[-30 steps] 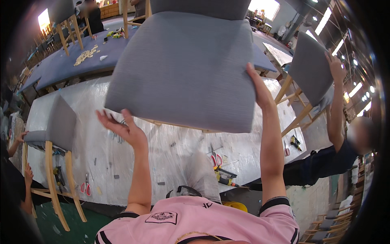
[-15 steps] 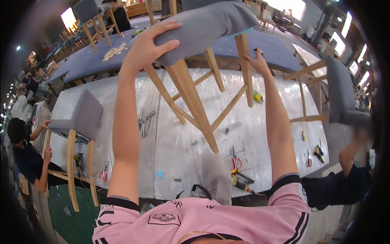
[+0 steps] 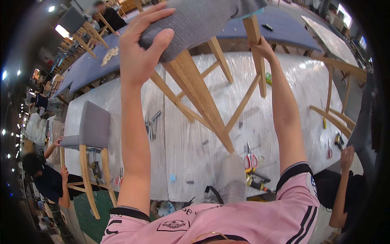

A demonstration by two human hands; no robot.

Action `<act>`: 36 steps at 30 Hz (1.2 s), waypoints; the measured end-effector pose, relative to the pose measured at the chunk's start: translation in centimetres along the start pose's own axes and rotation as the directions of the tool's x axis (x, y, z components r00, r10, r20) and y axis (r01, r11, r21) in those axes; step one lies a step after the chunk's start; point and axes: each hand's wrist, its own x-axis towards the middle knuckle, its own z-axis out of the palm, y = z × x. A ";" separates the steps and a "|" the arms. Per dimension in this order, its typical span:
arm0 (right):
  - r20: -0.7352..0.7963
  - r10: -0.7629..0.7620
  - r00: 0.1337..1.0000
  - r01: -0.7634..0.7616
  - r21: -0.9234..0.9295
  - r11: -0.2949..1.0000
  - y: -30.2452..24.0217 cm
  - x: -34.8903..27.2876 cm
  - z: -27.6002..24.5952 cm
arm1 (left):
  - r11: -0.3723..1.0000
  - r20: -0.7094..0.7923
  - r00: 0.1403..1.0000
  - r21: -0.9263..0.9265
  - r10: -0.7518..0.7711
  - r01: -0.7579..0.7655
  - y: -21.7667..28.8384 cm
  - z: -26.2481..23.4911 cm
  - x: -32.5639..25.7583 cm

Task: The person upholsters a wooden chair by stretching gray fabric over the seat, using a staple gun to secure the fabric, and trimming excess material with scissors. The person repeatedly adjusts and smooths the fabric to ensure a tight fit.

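Note:
A grey upholstered chair (image 3: 203,26) with pale wooden legs and stretchers hangs tilted in front of me; its top runs out of the picture. My left hand (image 3: 142,51) grips a padded corner, thumb and fingers spread over the grey fabric. My right hand (image 3: 264,49) is on a wooden leg (image 3: 253,30) at the right, its fingers partly hidden behind the wood. The nearest leg (image 3: 199,97) points down toward me, its foot close to my raised grey-trousered knee (image 3: 230,175).
Beneath is a plastic-wrapped table (image 3: 178,162) with red-handled pliers (image 3: 250,160), a power driver (image 3: 256,183) and metal tools (image 3: 152,124). Co-workers handle grey chairs at the left (image 3: 94,122) and right (image 3: 363,122). Behind runs a blue-covered table (image 3: 280,32) with a wood-piece pile (image 3: 109,56).
My right hand, spread beside the leg before, has closed in on it. The chair sits slightly higher in view. The right-hand co-worker's chair has swung lower and outward.

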 end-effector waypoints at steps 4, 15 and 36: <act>-0.076 0.066 0.995 -0.070 -0.052 0.996 -0.4 -3.6 -0.3 | 0.988 -0.170 0.974 0.011 0.153 -0.153 2.2 3.0 -1.4; 0.057 0.162 0.985 -0.171 0.288 0.942 -2.7 -12.2 -3.3 | 0.981 -0.416 0.894 -0.160 -0.168 0.109 -0.9 4.6 -2.1; -0.227 -0.051 0.973 0.080 0.118 0.990 -14.2 -39.2 7.7 | 0.665 -0.286 0.679 -0.634 -0.676 0.395 -7.3 -9.8 -17.7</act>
